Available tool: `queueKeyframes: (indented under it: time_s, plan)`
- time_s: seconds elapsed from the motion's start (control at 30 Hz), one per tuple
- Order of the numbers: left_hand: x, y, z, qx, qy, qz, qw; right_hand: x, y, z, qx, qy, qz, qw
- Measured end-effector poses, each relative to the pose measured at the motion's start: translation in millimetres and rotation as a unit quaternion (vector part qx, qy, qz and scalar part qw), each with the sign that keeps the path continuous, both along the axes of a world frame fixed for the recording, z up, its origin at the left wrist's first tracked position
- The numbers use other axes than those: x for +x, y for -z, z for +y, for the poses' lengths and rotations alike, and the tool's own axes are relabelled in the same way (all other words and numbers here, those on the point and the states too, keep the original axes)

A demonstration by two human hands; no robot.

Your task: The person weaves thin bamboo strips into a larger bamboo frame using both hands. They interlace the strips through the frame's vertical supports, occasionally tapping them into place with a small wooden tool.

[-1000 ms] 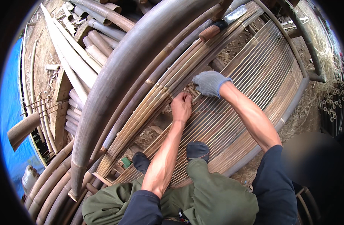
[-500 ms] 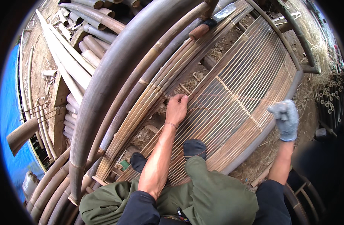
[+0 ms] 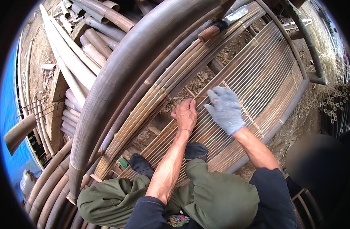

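Slats (image 3: 266, 78) lie beneath both hands (image 3: 225, 111) and extend rightward beyond them.

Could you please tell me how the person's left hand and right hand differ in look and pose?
The left hand is bare, while the right hand wears a grey glove. The left hand is at the long edge of the slatted panel; the right hand is farther right, over its slats. Both are close together at the same panel.

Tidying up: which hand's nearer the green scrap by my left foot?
Left. Your left hand is ahead and rightward of the green scrap; your gloved right hand is farther rightward.
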State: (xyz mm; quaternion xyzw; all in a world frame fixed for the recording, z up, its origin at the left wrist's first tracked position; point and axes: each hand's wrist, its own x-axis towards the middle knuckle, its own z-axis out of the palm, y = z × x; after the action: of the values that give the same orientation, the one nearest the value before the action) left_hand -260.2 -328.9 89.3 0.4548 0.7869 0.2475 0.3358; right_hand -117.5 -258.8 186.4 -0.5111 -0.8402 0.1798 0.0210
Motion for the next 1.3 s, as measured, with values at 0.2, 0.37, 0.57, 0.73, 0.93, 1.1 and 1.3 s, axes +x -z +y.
queueKeyframes:
  time_s: [0.2, 0.37, 0.57, 0.73, 0.93, 1.1, 1.3]
  plan:
    - [1.6, -1.1, 2.1, -0.026, 0.015, -0.008, 1.000, 8.1, 24.9, 2.0, -0.264, -0.019, -0.047, 0.963]
    - [-1.8, 0.4, 2.2, -0.042, 0.030, 0.004, 0.999, 45.3, -22.1, 23.5, -0.327, -0.023, 0.057, 0.943]
    - [-1.8, -2.8, -0.6, -0.034, 0.024, 0.043, 0.998, 20.2, -93.2, 59.5, -0.233, 0.032, 0.407, 0.883]
    - [4.0, -3.9, -1.3, -0.013, 0.023, 0.050, 0.998, 49.6, -33.4, 70.5, -0.239, -0.144, -0.214, 0.936]
    - [7.6, 5.7, -10.3, -0.004, 0.008, 0.041, 0.999, 28.8, -12.1, -49.0, -0.139, -0.340, 0.054, 0.928]
    - [-0.6, 9.8, 6.5, 0.016, 0.000, 0.005, 1.000, 113.0, 24.4, 6.2, -0.309, -0.176, 0.021, 0.934]
    - [-7.0, 34.2, 0.1, -0.027, 0.010, 0.057, 0.998, 121.7, 71.7, -20.6, -0.044, -0.248, -0.102, 0.962]
